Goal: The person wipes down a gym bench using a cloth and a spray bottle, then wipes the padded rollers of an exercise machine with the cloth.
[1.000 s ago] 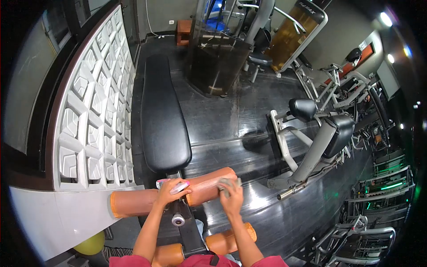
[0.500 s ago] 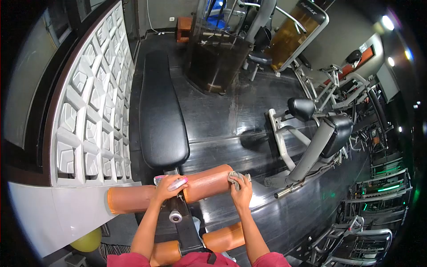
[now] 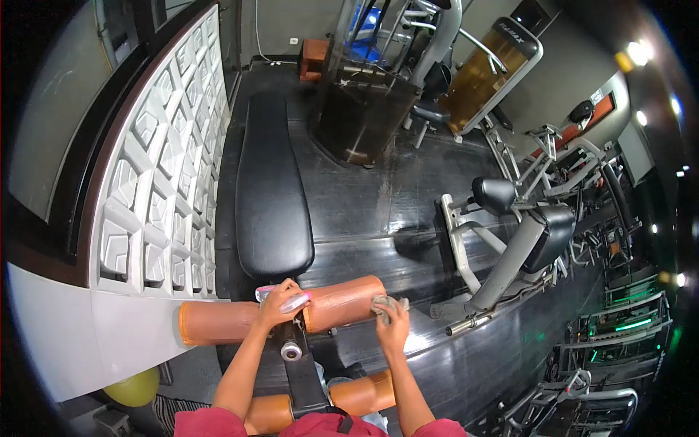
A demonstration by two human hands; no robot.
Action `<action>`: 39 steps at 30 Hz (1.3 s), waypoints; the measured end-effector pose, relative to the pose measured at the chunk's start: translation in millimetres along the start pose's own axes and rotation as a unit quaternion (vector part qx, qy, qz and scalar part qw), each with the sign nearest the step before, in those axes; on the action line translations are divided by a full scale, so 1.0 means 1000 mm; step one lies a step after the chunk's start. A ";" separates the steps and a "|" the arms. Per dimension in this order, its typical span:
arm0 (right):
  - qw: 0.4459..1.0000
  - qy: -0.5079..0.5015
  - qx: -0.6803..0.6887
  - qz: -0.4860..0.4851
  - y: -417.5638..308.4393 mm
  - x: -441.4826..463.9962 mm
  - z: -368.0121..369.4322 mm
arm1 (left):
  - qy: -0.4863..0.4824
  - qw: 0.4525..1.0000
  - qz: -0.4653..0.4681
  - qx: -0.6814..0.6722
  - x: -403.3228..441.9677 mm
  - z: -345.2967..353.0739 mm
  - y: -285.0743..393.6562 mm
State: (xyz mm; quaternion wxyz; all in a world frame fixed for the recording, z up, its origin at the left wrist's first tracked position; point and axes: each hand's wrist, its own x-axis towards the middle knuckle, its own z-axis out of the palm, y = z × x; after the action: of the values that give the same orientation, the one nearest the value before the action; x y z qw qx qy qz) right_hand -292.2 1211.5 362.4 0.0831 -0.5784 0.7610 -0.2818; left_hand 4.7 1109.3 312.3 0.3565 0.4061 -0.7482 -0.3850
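My left hand [image 3: 274, 309] is closed around a clear plastic bottle with pink parts [image 3: 295, 302], above the middle of the brown roller pads. Its wrist is near the left roller pad [image 3: 218, 323], which lies partly behind the arm. A crumpled grey cloth [image 3: 386, 306] is gripped in my right hand [image 3: 394, 331], against the outer end of the right roller pad [image 3: 342, 300]. Between the pads, a metal post with a round silver end [image 3: 290, 351] points toward me. Two lower orange-brown rollers, a left one [image 3: 268, 414] and a right one [image 3: 362, 392], sit close to my body.
A long black padded bench [image 3: 273, 197] extends ahead. White lattice blockwork [image 3: 156, 167] stands along the left. On the right is a grey machine with black pads [image 3: 550, 237]; other machines stand behind. A yellow-green ball [image 3: 132, 386] lies at lower left.
The view has shifted slightly. My right hand and the cloth have moved a little downward along the right pad's end. My left hand keeps hold of the bottle in nearly the same place.
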 end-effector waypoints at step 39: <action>0.946 -0.229 0.031 -0.227 -0.077 -0.022 0.040 | -0.039 0.999 0.006 0.034 -0.003 -0.004 -0.002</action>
State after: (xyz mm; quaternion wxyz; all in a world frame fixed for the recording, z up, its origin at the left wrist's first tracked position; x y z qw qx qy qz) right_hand -203.0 1205.8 364.9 0.2065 -0.7820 0.5609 -0.1767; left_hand 10.0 1109.7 311.5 0.3153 0.3982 -0.7766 -0.3727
